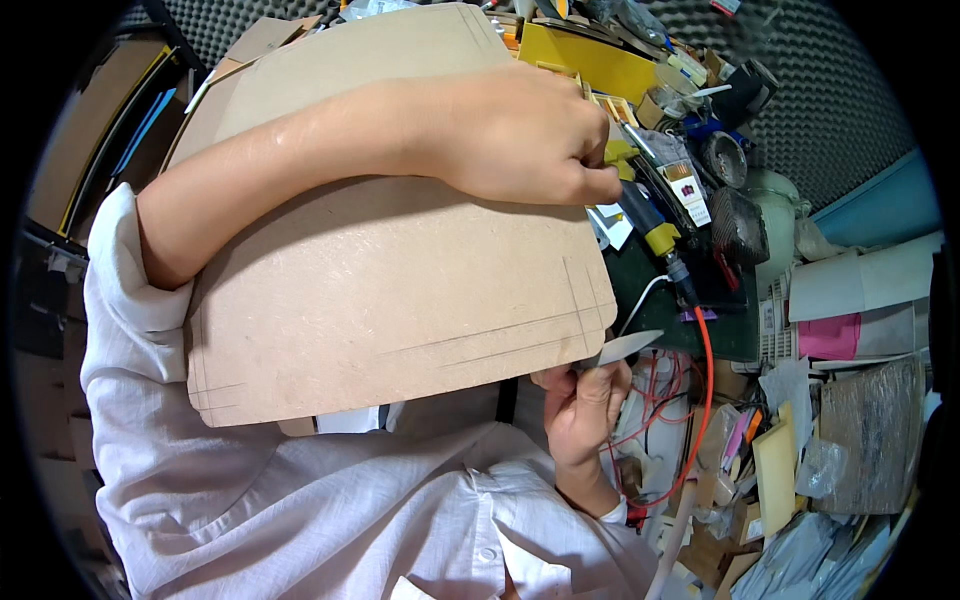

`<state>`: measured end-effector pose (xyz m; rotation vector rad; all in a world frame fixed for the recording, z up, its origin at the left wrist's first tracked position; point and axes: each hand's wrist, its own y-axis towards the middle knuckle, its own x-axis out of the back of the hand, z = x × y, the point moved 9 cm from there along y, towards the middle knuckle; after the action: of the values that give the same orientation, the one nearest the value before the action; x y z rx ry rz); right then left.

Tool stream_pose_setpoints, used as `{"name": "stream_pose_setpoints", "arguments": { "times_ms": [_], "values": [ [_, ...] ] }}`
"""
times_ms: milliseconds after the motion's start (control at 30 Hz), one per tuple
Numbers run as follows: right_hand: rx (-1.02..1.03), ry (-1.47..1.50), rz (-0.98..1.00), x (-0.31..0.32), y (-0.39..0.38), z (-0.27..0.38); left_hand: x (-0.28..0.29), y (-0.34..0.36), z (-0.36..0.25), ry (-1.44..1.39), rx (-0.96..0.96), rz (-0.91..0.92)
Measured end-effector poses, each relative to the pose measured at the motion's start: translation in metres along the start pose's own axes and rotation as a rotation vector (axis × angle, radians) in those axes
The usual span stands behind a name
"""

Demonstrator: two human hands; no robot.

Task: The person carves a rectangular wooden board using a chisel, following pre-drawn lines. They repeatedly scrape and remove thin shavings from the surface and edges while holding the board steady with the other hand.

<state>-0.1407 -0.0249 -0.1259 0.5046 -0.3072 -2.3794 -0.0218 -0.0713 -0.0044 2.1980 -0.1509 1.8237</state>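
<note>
A large tan fibreboard panel (400, 260) with rounded corners and pencil lines near its edges lies tilted before my body. My left forearm stretches across it. My left hand (530, 140) is closed at the panel's right edge, the fingers curled over and partly hidden. Below the near right corner, my right hand (585, 410) grips a knife (632, 346). Its pale, pointed blade sticks out to the right beside that corner, while the handle is mostly covered by my fingers. Whether the blade touches the panel I cannot tell.
A dark work surface (640, 270) with a yellow-and-black power tool (655, 225) and an orange cord (708, 370) lies to the right. Beyond are a yellow box (580, 62) and a pale green bin (775, 215). Packaging and scraps crowd the lower right; sheets (100, 140) stand at left.
</note>
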Motion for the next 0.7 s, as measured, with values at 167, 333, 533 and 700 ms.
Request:
{"name": "stream_pose_setpoints", "arguments": {
  "times_ms": [167, 333, 533, 700],
  "values": [
    [0.063, -0.053, -0.059, 0.000, 0.003, 0.009, 0.001, -0.001, -0.001, 0.008, -0.015, 0.015],
    [0.179, -0.137, -0.141, 0.002, 0.004, 0.018, -0.002, 0.001, 0.003, 0.017, 0.021, 0.029],
    [0.151, -0.121, -0.191, 0.006, -0.001, 0.006, -0.005, 0.001, 0.004, -0.008, 0.037, 0.039],
    [0.107, -0.097, -0.139, 0.003, -0.002, 0.001, -0.004, 0.000, 0.007, -0.021, 0.094, 0.072]
  ]
}}
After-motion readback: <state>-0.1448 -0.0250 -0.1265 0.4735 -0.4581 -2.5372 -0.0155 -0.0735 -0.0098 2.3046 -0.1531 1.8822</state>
